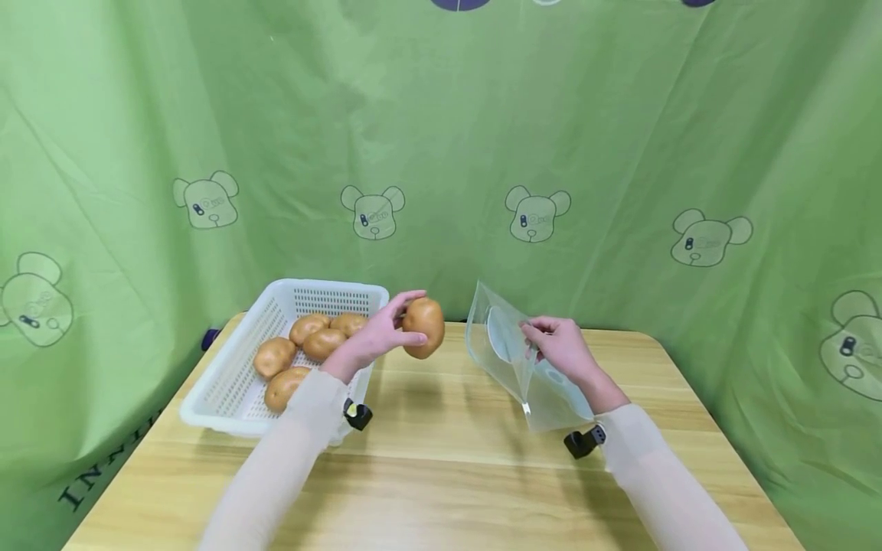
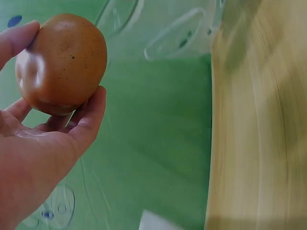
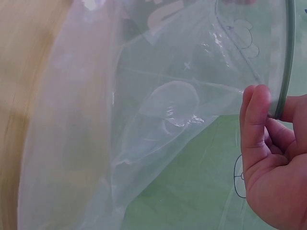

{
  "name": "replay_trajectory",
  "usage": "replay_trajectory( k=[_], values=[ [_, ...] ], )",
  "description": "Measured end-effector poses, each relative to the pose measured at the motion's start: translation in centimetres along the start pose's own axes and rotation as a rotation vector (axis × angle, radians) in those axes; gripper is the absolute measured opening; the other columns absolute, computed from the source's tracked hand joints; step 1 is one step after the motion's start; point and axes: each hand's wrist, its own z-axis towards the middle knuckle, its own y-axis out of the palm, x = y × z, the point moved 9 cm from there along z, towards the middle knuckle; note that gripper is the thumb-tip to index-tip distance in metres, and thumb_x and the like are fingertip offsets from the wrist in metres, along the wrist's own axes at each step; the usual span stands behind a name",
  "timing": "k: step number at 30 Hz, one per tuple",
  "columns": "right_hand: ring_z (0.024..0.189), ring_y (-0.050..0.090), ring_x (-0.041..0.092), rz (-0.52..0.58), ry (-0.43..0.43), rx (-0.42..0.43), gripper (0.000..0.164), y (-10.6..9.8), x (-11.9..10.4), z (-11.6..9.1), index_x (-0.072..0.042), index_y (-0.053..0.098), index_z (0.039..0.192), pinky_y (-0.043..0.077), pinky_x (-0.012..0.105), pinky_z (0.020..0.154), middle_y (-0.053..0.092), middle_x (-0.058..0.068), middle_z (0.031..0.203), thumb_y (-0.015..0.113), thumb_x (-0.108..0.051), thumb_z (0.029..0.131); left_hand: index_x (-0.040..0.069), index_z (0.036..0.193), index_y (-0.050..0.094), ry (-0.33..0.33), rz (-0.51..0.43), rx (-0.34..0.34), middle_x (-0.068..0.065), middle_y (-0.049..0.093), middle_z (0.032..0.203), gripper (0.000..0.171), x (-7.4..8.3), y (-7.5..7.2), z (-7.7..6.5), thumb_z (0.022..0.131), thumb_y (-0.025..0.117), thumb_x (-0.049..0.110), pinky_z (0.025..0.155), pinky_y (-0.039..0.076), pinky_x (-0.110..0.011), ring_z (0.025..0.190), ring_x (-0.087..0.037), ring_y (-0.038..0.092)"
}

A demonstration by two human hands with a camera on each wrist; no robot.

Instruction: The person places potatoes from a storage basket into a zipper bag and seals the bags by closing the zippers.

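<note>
Two light sleeves (image 1: 276, 478) extend forward over the wood-grain table (image 1: 441, 490), each with a black wrist camera (image 1: 357, 415) at the cuff. The left hand (image 1: 372, 337) grips a potato (image 1: 425, 329): thumb on one side, fingers curled around the other. The potato is raised above the table, between the basket and the bag, touching neither. The right hand (image 1: 561, 348) pinches the edge of a clear zipper bag (image 1: 492, 356) between thumb and fingers; the bag is tilted, its mouth side toward the potato. At left, a white perforated plastic basket (image 1: 219, 422) contains five visible potatoes (image 1: 274, 357). Behind the table hangs a green curtain (image 1: 441, 115) printed with bear-head outlines (image 1: 540, 218).
</note>
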Motion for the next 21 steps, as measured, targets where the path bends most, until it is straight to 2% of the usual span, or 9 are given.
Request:
replay_trajectory(
  k=[7,11,17,21],
  values=[
    [0.061,0.061,0.015,0.005,-0.008,-0.014,0.029,0.4,-0.5,0.0,0.006,0.065,0.111,0.054,0.029,0.055,0.061,0.020,0.083,0.057,-0.018,0.095,0.009,0.145,0.031,0.044,-0.090,-0.043,-0.019,0.039,0.139,0.078,1.2,3.4,1.1,0.077,0.069,0.000,0.097,0.042,-0.043,0.121,-0.034,0.044],
    [0.060,0.060,0.016,0.011,-0.012,-0.014,0.028,0.5,-0.8,-0.1,0.006,0.065,0.109,0.053,0.030,0.054,0.061,0.020,0.082,0.058,-0.016,0.095,0.010,0.145,0.031,0.040,-0.151,-0.040,-0.020,0.039,0.137,0.078,1.0,4.9,1.5,0.077,0.068,-0.002,0.094,0.045,-0.042,0.118,-0.033,0.046],
    [0.058,0.059,0.016,0.024,-0.020,-0.027,0.028,0.8,-1.0,-0.3,0.006,0.066,0.108,0.053,0.028,0.053,0.061,0.026,0.084,0.058,-0.017,0.094,0.006,0.146,0.028,0.053,-0.254,-0.040,-0.023,0.037,0.135,0.078,0.8,6.2,1.7,0.078,0.064,-0.006,0.091,0.047,-0.043,0.114,-0.034,0.048],
    [0.057,0.059,0.015,0.026,-0.025,-0.025,0.028,0.7,-0.9,-0.4,0.006,0.066,0.107,0.052,0.027,0.052,0.061,0.018,0.077,0.058,-0.017,0.094,0.008,0.147,0.026,0.077,-0.256,-0.054,-0.022,0.037,0.134,0.079,1.4,6.7,1.7,0.078,0.064,-0.004,0.090,0.047,-0.042,0.112,-0.032,0.048]
  ],
)
